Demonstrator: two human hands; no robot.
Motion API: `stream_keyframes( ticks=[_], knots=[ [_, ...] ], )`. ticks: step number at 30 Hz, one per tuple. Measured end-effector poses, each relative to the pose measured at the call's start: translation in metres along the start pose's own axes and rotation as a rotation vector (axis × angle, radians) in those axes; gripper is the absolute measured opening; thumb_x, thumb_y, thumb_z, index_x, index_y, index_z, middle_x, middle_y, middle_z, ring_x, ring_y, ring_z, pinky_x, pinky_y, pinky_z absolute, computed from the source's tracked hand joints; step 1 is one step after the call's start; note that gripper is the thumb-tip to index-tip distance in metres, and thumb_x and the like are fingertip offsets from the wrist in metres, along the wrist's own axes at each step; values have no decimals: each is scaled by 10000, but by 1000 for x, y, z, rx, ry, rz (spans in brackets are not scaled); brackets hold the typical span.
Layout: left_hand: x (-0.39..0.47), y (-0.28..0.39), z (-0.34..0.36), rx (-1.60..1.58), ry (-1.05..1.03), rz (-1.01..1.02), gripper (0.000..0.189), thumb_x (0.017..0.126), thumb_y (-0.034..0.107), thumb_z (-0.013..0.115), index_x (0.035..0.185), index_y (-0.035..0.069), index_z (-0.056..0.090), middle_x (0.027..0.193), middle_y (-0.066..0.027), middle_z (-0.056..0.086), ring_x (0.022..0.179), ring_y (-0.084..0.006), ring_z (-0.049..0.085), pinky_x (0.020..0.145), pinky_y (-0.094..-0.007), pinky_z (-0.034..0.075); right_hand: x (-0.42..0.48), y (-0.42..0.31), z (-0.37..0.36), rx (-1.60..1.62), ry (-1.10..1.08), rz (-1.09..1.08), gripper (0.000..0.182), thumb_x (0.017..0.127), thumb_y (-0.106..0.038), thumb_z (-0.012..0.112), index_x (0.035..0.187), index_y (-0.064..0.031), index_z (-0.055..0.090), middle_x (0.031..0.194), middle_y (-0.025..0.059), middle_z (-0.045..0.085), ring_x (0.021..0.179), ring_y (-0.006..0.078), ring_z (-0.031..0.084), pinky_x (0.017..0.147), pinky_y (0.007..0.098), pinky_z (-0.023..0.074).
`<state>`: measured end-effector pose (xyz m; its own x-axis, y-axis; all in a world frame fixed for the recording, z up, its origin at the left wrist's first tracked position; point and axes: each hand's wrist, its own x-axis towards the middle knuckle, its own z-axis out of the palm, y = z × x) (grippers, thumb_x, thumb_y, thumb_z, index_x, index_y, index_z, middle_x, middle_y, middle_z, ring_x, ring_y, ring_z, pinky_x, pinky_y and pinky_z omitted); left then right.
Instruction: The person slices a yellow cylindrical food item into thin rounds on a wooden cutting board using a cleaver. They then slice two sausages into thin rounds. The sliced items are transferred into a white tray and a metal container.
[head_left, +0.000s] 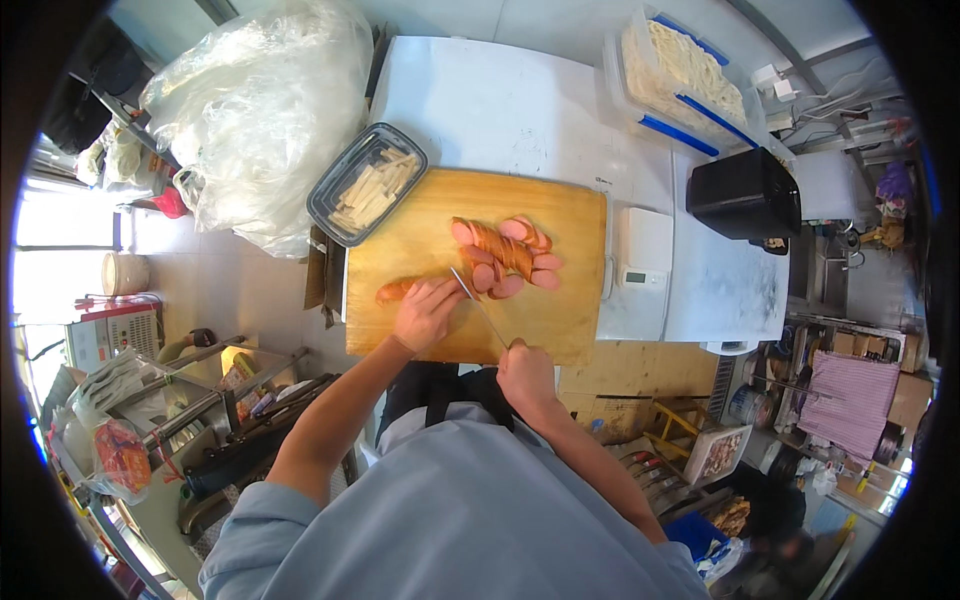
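A wooden cutting board (405, 217) lies before me. My left hand (427, 313) presses on a reddish-brown sausage (393, 290), whose left end sticks out past the fingers. In my right hand (526, 373) is the handle of a knife (480, 309); its thin blade reaches up and left to the cut end of the sausage, beside my left fingertips. Many oval sausage slices (510, 250), pink inside, lie overlapping on the board's upper middle. A black plastic tray (319, 196) holding pale cut strips (375, 187) rests on the board's upper left corner.
Large clear plastic bags (255, 112) bulge at the upper left. On the white worktop (487, 105) stand a white digital scale (645, 251) right of the board, a black container (742, 193) and a clear bin of pale noodles (694, 71). A cart (232, 397) stands lower left.
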<state>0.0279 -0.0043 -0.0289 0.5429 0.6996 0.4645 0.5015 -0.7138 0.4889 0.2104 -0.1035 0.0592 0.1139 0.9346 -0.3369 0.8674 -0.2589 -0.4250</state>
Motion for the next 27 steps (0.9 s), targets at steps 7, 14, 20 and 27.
stream_keyframes(
  ticks=[7,14,20,27],
  knots=[
    [-10,-9,7,-19,-1,12,383,652,23,644,1034,33,667,1160,-97,624,1075,-280,593,862,-400,490,-4,2,0,-17,-66,15,89,824,-50,567,772,22,574,657,247,622,644,414,652,604,479,534],
    [-10,-8,7,-19,-53,-9,395,655,6,628,1047,32,668,1154,-103,627,1068,-286,592,858,-396,495,42,-4,25,-39,-82,42,95,788,-57,591,821,24,627,716,236,648,733,419,662,655,484,540],
    [-8,-10,0,-55,-22,6,417,675,-1,615,1088,27,661,1164,-105,619,1065,-302,585,881,-407,496,53,7,20,-5,-82,-71,116,799,-75,600,752,28,624,708,255,641,709,423,658,646,485,541],
    [-18,-12,3,-96,10,-20,360,691,-19,629,1047,16,671,1132,-112,628,1047,-313,592,883,-400,499,22,-4,7,-43,-21,-39,146,839,-81,570,735,19,589,667,256,627,645,422,653,603,494,534]
  ],
)
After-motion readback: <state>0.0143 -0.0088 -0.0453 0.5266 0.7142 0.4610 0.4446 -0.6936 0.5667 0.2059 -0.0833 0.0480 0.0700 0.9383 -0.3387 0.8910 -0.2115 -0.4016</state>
